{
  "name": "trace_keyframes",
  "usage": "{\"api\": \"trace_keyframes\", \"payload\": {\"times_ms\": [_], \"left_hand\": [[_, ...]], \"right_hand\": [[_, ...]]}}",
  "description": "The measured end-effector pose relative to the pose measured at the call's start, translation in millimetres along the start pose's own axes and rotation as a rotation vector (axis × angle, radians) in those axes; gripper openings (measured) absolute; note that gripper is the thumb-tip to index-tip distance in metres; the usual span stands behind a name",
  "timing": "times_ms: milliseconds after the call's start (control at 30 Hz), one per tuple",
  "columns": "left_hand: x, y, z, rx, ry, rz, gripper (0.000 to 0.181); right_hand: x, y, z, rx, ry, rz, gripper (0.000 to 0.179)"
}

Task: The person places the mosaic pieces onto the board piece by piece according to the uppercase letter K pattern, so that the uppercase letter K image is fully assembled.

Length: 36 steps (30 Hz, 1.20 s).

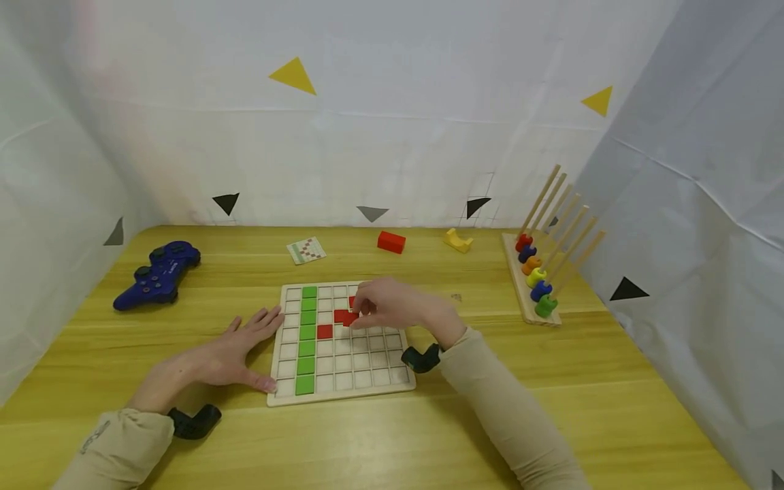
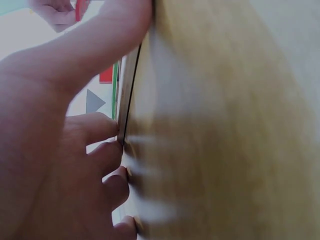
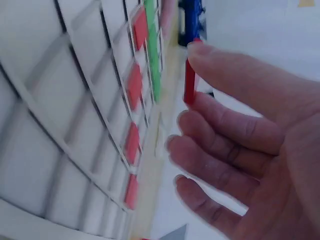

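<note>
A pale square-grid board (image 1: 343, 364) lies on the table, with a column of green tiles (image 1: 307, 332) near its left side. Several red tiles lie in its cells, one being the red tile (image 1: 324, 331) beside the green column. Between thumb and index finger my right hand (image 1: 395, 304) pinches another red tile (image 3: 190, 82), held just above the board; the other fingers are loosely bent. My left hand (image 1: 229, 350) rests spread at the board's left edge, its thumb by the near corner and its fingertips touching the side farther up. Part of the grid is hidden beneath the right hand.
A blue game controller (image 1: 159, 275) lies at the left. Behind the board are a small pattern card (image 1: 306, 250), a red block (image 1: 391, 242) and a yellow curved piece (image 1: 458, 240). To the right stands a wooden peg rack (image 1: 520, 292) with coloured beads.
</note>
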<state>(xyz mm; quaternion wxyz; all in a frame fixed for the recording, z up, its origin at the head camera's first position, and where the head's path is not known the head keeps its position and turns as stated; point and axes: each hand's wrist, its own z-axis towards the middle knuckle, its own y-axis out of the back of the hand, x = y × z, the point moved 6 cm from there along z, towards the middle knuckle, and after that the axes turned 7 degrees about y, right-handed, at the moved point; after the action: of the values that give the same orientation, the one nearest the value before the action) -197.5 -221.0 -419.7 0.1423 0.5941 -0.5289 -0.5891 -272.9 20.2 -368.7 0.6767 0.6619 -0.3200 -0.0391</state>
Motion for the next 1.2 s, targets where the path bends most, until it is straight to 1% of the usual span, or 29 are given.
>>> {"api": "trace_keyframes", "payload": {"times_ms": [67, 233, 467, 567, 867, 1067, 1200], "left_hand": [[-0.3, -0.3, 0.4, 0.003, 0.001, 0.0, 0.119], [-0.2, -0.2, 1.9, -0.001, 0.0, 0.005, 0.119], [0.0, 0.2, 1.6, -0.006, -0.008, 0.004, 0.118], [-0.3, 0.3, 1.6, -0.005, -0.01, -0.002, 0.118], [-0.1, 0.5, 1.1, -0.006, -0.008, 0.001, 0.118], [0.6, 0.1, 0.4, -0.003, 0.0, 0.003, 0.118], [0.1, 0.1, 0.8, -0.005, -0.007, 0.002, 0.118]], "right_hand": [[3, -4, 2.7, 0.009, 0.006, 0.007, 0.029], [5, -12, 5.9, 0.02, 0.002, -0.004, 0.024], [7, -28, 11.4, 0.077, -0.019, 0.011, 0.028], [8, -31, 12.6, 0.079, -0.007, 0.008, 0.026], [12, -35, 13.6, 0.09, -0.006, 0.009, 0.027], [14, -35, 14.2, 0.083, 0.005, 0.003, 0.026], [14, -36, 14.2, 0.078, 0.014, -0.008, 0.027]]}}
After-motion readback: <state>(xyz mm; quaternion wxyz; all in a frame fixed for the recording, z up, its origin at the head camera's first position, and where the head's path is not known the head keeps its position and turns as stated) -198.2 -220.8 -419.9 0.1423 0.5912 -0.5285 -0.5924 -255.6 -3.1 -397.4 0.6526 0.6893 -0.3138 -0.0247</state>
